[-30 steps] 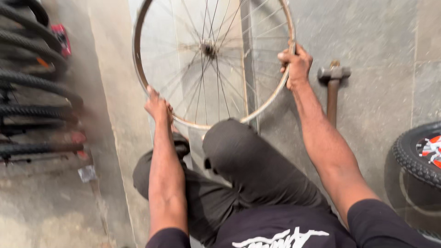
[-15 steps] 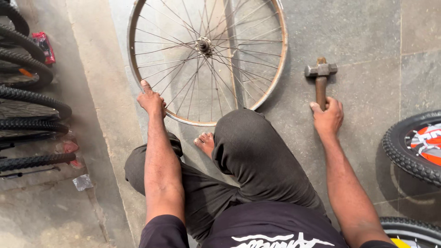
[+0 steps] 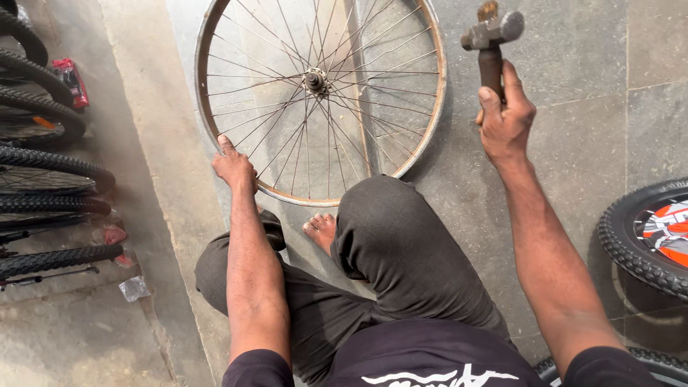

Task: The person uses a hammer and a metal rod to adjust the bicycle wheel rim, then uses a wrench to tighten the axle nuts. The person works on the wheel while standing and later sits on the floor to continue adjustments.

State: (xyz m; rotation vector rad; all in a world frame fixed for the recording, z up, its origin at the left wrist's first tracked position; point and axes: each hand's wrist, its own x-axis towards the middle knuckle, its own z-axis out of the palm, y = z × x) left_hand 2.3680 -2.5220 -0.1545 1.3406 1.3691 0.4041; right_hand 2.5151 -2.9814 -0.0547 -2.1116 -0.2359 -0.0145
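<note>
Down on the grey stone floor [image 3: 573, 72], a bare metal bicycle wheel rim with thin steel spokes [image 3: 430, 107] lies flat in front of the seated person, its near edge just beside a bent knee in dark trousers [image 3: 387, 222] and a bare foot [image 3: 321, 231]. At the middle of the rim sits the small dark hub [image 3: 314, 79], where the spokes cross. The left hand [image 3: 233, 166] rests on the lower left arc of the rim, fingers curled loosely over the metal band and touching it. The right hand [image 3: 506, 118] is clenched around the brown wooden handle of a steel-headed hammer [image 3: 491, 32], which is held upright in the air to the right of the rim, its head above the fist and clear of the wheel. Along the left side, a row of black knobbly bicycle tyres [image 3: 50, 161] stands by a pale concrete kerb [image 3: 154, 143], with a small red packet [image 3: 72, 80] lying among them. At the right edge, part of another black treaded tyre [image 3: 631, 244] shows, fitted with an orange and white disc [image 3: 666, 229].
</note>
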